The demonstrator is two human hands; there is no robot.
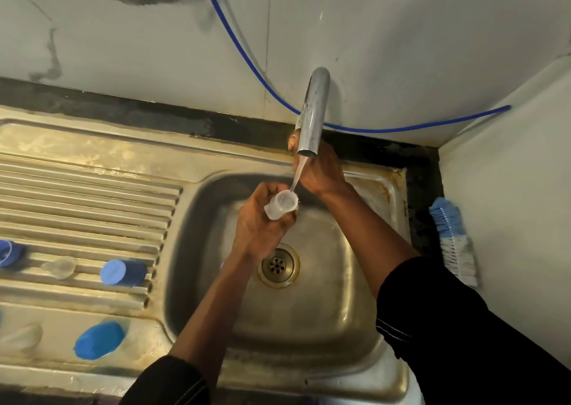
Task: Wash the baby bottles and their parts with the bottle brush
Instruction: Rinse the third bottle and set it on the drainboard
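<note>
We are rinsing: our left hand (262, 222) grips the clear bottle (279, 208) mouth-up under the tap (312, 117) stream over the sink (367, 327), our right hand (323, 171) reaches behind the spout with its grip hidden, and next we likely fetch the bottle brush (452, 241) by the right wall.

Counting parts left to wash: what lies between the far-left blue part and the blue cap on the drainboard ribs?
In the head view, a clear teat-like piece lies on the ribs between the blue part and the blue cap, touching neither.
</note>
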